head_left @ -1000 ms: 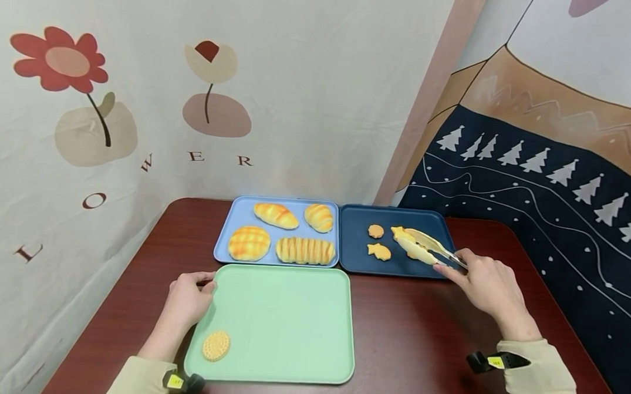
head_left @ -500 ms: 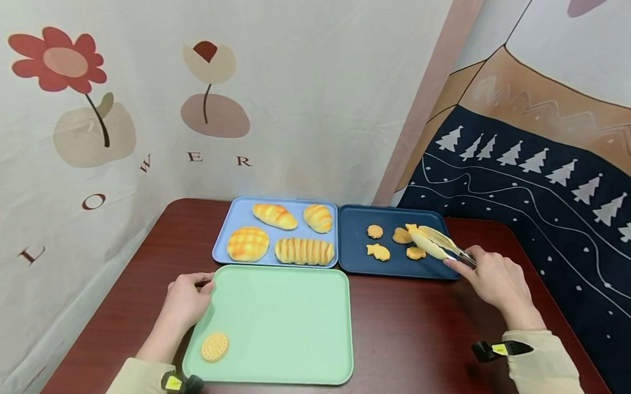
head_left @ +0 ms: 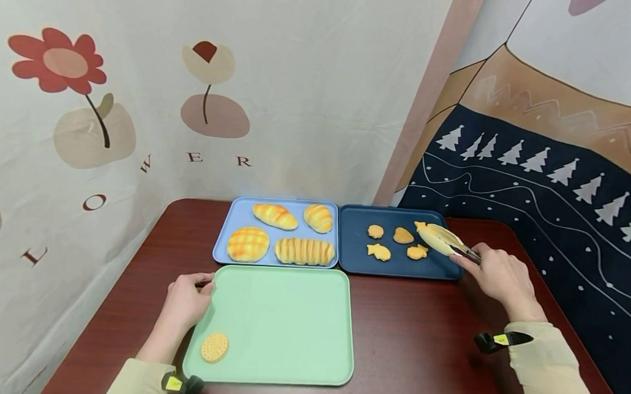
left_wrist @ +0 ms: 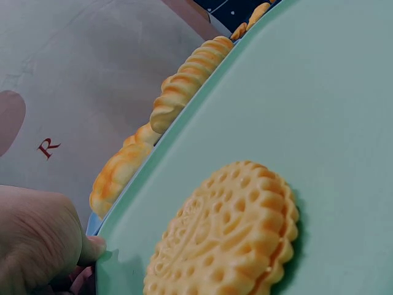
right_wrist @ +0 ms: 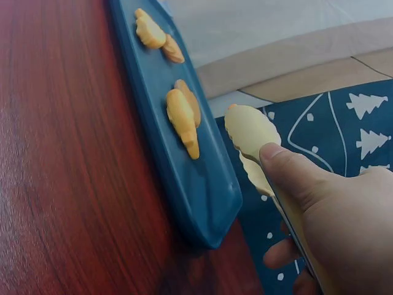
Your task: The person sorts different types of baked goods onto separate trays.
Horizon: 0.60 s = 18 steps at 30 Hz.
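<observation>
My left hand [head_left: 186, 300] grips the left rim of the green tray [head_left: 284, 319]; the thumb lies over the edge in the left wrist view. A round embossed cookie [left_wrist: 221, 233] lies in that tray's near left corner. My right hand [head_left: 502, 281] holds food tongs [head_left: 443, 239] with cream, scalloped tips over the right part of the navy tray [head_left: 355, 263]. A small yellow piece [head_left: 419, 225] pokes out of the tongs' tips, its rest hidden between them. On the navy tray lie a fish-shaped cookie [head_left: 379, 252], a heart-shaped one [head_left: 403, 235], another fish [head_left: 417, 252] and a small round one [head_left: 375, 231].
Beside the navy tray stands a light blue tray [head_left: 237, 217] bearing a croissant [head_left: 275, 216], a small roll [head_left: 318, 218], a round bun [head_left: 247, 244] and a ridged loaf [head_left: 305, 251]. Printed cloth hangs behind the dark red table [head_left: 420, 342].
My right hand and the tongs have moved rightward, with the yellow piece moving along in the tips. The heart and right fish cookies have come into full view. My left hand stays on the rim.
</observation>
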Tool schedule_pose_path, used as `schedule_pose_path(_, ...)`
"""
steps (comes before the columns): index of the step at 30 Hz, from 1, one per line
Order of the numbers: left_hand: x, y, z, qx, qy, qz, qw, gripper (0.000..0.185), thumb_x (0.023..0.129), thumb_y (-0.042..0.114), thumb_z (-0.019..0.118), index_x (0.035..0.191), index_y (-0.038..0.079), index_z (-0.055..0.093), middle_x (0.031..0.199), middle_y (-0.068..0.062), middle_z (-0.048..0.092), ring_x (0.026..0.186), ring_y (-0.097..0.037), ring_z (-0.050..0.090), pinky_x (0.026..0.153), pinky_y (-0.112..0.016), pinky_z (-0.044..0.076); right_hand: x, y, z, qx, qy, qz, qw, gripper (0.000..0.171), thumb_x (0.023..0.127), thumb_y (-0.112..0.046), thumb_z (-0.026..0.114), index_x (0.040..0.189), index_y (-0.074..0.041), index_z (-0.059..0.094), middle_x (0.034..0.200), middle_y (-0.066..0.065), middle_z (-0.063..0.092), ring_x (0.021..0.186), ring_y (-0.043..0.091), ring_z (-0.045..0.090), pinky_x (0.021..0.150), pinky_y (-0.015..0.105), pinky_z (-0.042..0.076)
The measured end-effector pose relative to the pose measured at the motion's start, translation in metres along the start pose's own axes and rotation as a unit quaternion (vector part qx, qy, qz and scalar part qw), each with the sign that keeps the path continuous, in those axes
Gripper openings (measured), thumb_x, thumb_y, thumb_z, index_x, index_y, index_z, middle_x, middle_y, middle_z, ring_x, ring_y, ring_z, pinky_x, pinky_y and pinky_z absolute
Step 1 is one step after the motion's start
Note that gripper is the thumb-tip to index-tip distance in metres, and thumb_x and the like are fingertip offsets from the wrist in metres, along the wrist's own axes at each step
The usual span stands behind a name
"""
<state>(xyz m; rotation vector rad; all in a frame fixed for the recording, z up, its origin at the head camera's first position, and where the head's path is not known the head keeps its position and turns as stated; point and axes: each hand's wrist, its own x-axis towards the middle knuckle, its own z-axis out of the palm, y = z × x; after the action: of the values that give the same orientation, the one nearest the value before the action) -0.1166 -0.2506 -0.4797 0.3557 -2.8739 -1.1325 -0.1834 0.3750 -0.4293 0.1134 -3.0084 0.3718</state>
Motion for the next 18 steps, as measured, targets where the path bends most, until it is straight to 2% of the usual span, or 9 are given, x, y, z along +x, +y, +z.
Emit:
schedule_pose_path(8, 0.001, 0.000, 0.000, -0.001, 0.002, 0.002, 1.0000, 0.034, 0.105, 0.008, 0.062, 0.135, -0.007, 0.068, 0.126, -0.029, 0.070, 0.108, -0.041, 0.066, 0.076, -0.043, 0.056, 0.003, 0.006, 0.003, -0.003, -0.010, 0.009, 1.000, 0.080, 0.100, -0.071, 0.056, 0.116, 0.007, 0.064, 0.081, 0.012, 0.065, 0.061, 0.024, 0.054, 0.050, 0.037, 0.046)
schedule_pose_path(18, 0.001, 0.000, 0.000, 0.003, 0.002, 0.002, 1.0000, 0.034, 0.105, 0.008, 0.062, 0.135, -0.007, 0.069, 0.125, -0.028, 0.070, 0.111, -0.043, 0.064, 0.078, -0.046, 0.056, 0.004, 0.014, 0.008, -0.005, -0.024, 0.021, 0.999, 0.080, 0.100, -0.072, 0.054, 0.114, 0.006, 0.063, 0.075, 0.010, 0.058, 0.060, 0.026, 0.053, 0.049, 0.037, 0.043)
